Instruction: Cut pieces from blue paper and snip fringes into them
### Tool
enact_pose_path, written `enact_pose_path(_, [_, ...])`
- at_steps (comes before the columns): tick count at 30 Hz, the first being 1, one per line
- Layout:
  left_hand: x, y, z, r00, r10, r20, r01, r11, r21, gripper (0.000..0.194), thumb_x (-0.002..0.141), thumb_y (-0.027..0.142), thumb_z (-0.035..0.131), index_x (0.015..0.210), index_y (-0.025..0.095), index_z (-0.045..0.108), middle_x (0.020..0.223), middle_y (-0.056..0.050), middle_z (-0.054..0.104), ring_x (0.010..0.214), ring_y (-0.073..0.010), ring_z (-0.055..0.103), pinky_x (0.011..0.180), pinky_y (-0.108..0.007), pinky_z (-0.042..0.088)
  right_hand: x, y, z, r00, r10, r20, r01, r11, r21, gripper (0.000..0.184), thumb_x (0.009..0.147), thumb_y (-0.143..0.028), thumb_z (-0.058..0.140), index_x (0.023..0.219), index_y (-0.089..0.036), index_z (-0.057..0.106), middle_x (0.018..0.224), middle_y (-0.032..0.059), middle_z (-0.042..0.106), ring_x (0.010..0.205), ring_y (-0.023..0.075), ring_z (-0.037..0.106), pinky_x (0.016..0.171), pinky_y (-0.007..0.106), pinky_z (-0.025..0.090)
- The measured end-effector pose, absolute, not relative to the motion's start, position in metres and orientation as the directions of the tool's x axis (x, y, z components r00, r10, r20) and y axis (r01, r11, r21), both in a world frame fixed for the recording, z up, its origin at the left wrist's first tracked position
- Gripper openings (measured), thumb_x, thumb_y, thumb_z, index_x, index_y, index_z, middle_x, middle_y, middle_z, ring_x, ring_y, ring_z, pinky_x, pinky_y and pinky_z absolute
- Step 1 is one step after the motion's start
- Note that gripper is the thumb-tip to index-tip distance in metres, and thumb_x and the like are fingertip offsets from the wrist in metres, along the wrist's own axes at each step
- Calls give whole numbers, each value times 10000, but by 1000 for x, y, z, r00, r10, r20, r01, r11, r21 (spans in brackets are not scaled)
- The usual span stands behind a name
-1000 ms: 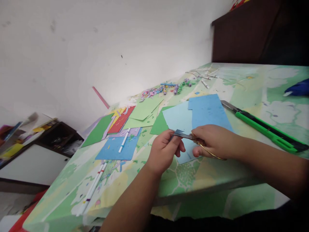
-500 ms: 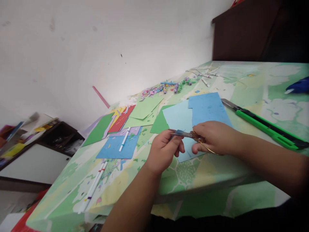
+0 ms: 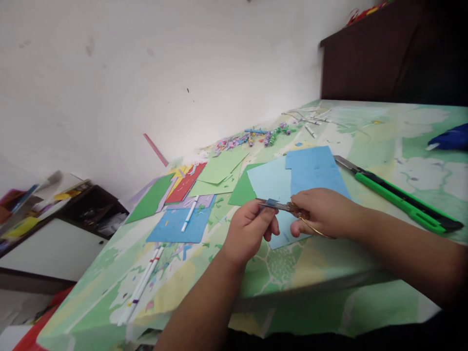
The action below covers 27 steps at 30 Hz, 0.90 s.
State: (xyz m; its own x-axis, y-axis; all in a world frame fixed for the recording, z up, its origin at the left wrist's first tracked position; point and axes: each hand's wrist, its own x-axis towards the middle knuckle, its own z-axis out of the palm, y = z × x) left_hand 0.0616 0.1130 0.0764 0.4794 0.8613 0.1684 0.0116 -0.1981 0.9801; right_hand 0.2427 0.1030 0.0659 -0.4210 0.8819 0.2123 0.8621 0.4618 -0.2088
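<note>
My right hand (image 3: 321,212) is closed round the handles of a pair of scissors (image 3: 282,205), gold-coloured at the loops. The blades point left and lie across a small blue piece of paper (image 3: 271,202). Thumb and fingers of my left hand (image 3: 250,226) pinch that piece at the blade tips. Below and behind the hands lie a pale blue sheet (image 3: 270,178) and a darker blue sheet (image 3: 316,168) with a notched corner. A green utility knife (image 3: 398,195), its blade showing, lies to the right of the sheets.
Green sheets (image 3: 221,168), a red sheet (image 3: 186,183) and a blue sheet (image 3: 175,226) with a white marker (image 3: 190,214) lie left. Joined markers (image 3: 142,285) and paper scraps are near the front edge. Curled paper pieces (image 3: 270,137) lie at the back; a blue glue gun-like tool (image 3: 449,138) is far right.
The view has tilted up a little, so everything sits slightly lower. Both hands keep their hold on the scissors and the small blue piece, with hardly any movement.
</note>
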Motion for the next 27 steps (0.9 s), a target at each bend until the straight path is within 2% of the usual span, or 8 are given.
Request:
enact_pose_path(6, [63,114,75,443,873,202,-25,-213,977,202,772,316,488,661,148,509,482,45,522,377,-29,403,382,-160,304,243,101,69,-428,887,174,838,462,-291,399,707,-578,432,669,-183,459,642,29,502,549,141,416,488,240,254])
enact_pose_path(16, [66,112,74,452,877,163,194,-275,942,233,779,299,465,600,150,476,515,39,529,413,-39,422,432,-178,345,241,100,67,-450,879,158,818,477,-323,388,719,-566,423,670,-182,445,645,31,498,557,143,421,494,245,263])
enact_pose_path(22, [66,110,74,436,881,183,117,-257,959,175,781,273,464,653,157,495,506,49,526,402,-39,421,420,-175,342,241,100,67,-432,878,206,836,476,-274,425,692,-610,431,675,-186,436,654,33,492,565,148,411,492,245,251])
enact_pose_path(27, [66,112,73,440,875,200,65,-253,965,185,780,261,474,631,151,482,531,37,546,412,-37,438,429,-172,356,241,100,67,-439,873,211,829,484,-279,438,704,-617,409,702,-181,447,677,43,501,588,157,432,503,248,257])
